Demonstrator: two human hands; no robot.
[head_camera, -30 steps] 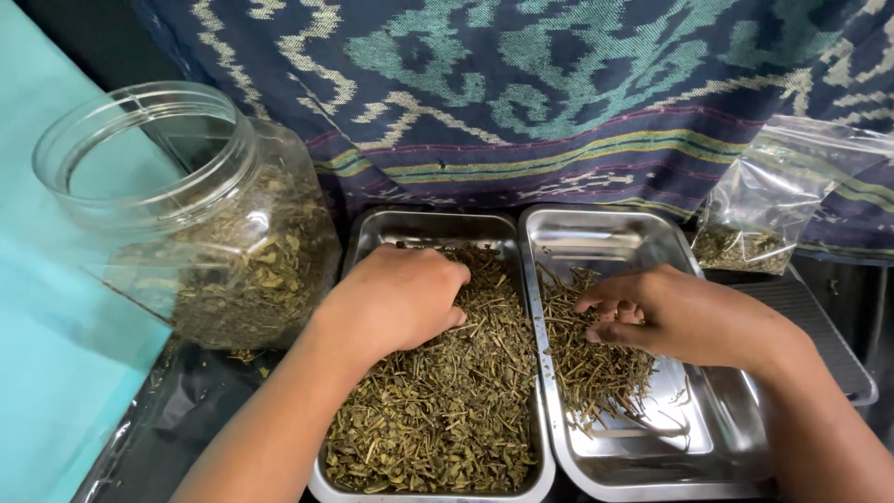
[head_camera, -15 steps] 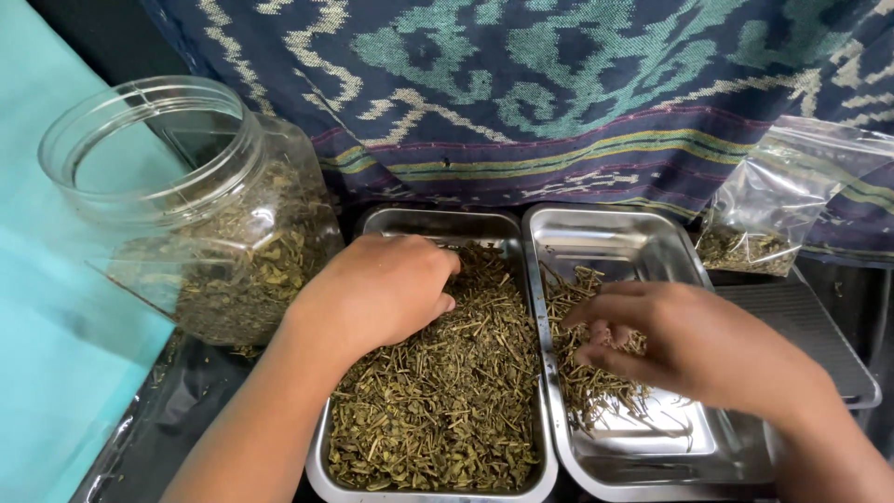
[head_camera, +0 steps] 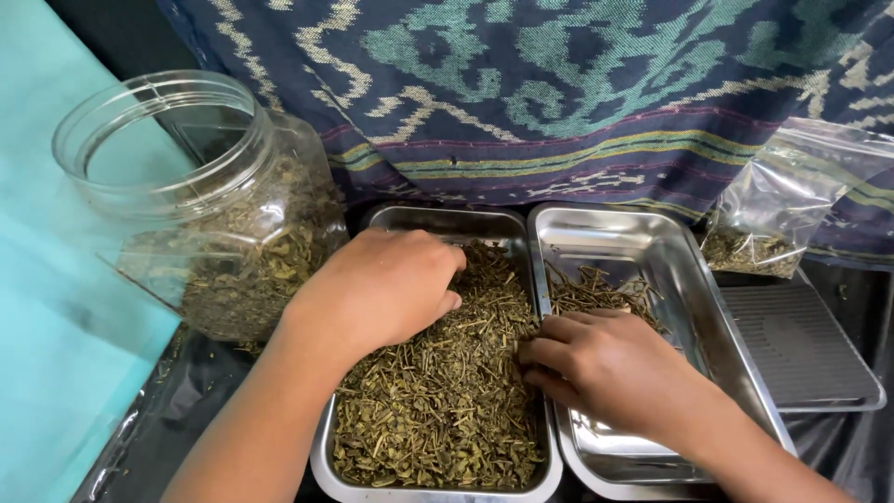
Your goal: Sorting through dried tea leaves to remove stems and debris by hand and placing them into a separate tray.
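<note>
Clear plastic bag, far right

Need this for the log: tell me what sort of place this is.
Probably a small home or workshop table for sorting dried herbs: two steel trays of dried green stems, a clear plastic jar and a clear bag of the same, with woven patterned cloth behind.

The single head-worn camera looks steeply down, close in, over two steel trays at centre, facing a patterned cloth at twelve o'clock.
</note>
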